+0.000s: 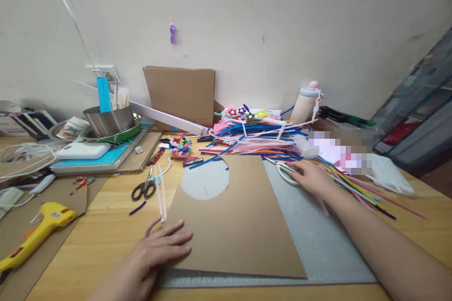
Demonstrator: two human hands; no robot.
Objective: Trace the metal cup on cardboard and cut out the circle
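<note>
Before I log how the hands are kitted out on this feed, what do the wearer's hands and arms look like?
Both the left hand and right hand are bare, without gloves. No sleeve, watch or bracelet shows on the left forearm or right forearm within the frame. I see no rings or markings, though blur hides fine detail.

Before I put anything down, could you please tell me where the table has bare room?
There is bare wood between the yellow glue gun and the left hand, and a strip of grey mat between the cardboard and the right arm. It is crowded at the back, where pipe cleaners pile up, and around the black-handled scissors.
</note>
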